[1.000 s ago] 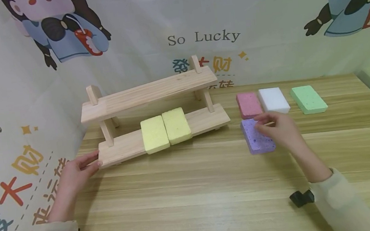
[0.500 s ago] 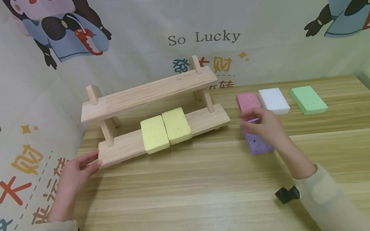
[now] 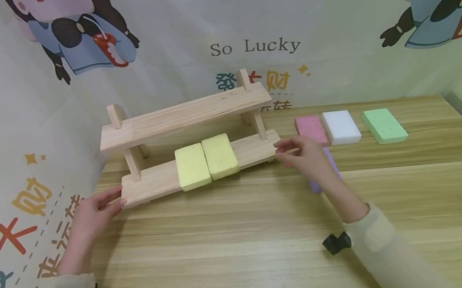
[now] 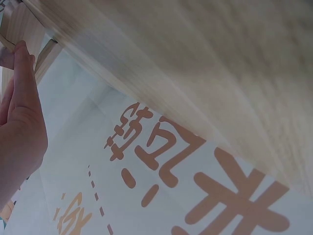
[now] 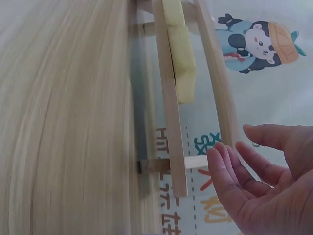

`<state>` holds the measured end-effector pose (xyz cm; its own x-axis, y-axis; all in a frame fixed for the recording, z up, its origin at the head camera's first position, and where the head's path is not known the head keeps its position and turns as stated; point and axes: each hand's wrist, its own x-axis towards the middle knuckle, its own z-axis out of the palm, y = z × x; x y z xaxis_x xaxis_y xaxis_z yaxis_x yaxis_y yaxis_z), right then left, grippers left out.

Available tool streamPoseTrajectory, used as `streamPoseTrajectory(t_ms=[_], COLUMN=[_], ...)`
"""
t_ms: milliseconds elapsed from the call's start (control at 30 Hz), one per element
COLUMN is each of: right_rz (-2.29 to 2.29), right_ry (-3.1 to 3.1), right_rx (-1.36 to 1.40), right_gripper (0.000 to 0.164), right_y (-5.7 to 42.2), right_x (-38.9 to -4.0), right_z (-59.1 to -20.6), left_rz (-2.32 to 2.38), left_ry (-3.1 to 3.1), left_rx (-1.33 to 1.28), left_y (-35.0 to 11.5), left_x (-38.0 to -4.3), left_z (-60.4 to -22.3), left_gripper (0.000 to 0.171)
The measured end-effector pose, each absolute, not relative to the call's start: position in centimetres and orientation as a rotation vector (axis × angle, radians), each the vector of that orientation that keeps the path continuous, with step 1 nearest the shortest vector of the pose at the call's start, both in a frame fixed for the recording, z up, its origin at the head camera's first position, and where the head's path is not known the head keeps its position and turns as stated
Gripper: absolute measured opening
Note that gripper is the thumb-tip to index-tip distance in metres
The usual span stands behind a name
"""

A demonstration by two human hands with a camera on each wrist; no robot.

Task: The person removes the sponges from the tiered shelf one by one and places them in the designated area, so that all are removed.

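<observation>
A two-tier wooden shelf [image 3: 185,117] stands at an angle on the table. My left hand [image 3: 89,216] holds the left end of its lower board, thumb at the front corner. Beside the right end of that board is my right hand [image 3: 307,159], thumb and fingers apart with nothing between them; the right wrist view shows its palm [image 5: 274,191] and loosely bent fingers. Two yellow sponges, a left one [image 3: 192,166] and a right one [image 3: 220,157], lie side by side on the lower board. My right hand and wrist partly cover a purple sponge [image 3: 315,186].
Behind the purple sponge lie a pink sponge [image 3: 309,129] and a white sponge [image 3: 341,127], with a green sponge [image 3: 385,125] farther right. A printed cloth [image 3: 176,41] hangs behind and left of the wooden table [image 3: 243,252]. A black device [image 3: 337,243] sits at my right cuff.
My right hand has moved left from over the purple sponge to the shelf's right end, carrying nothing. My left hand stays at the left end; the sponges have not moved.
</observation>
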<state>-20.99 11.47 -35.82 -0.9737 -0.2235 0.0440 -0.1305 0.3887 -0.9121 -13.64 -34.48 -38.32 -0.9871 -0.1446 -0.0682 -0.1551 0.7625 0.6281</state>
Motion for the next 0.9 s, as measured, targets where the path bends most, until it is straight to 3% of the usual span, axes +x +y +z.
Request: streamPoseTrajectory(t_ms=[900], right_rz=[-1.802], right_ry=[2.352], right_rx=[-0.313], right_gripper=[0.034], right_y=[5.4], right_x=[-21.0], right_z=[-37.4], left_rz=[1.072], left_ry=[2.925], left_rx=[-0.266], left_y=[-34.6], left_x=[-13.8], left_z=[-38.5], left_gripper=[0.050])
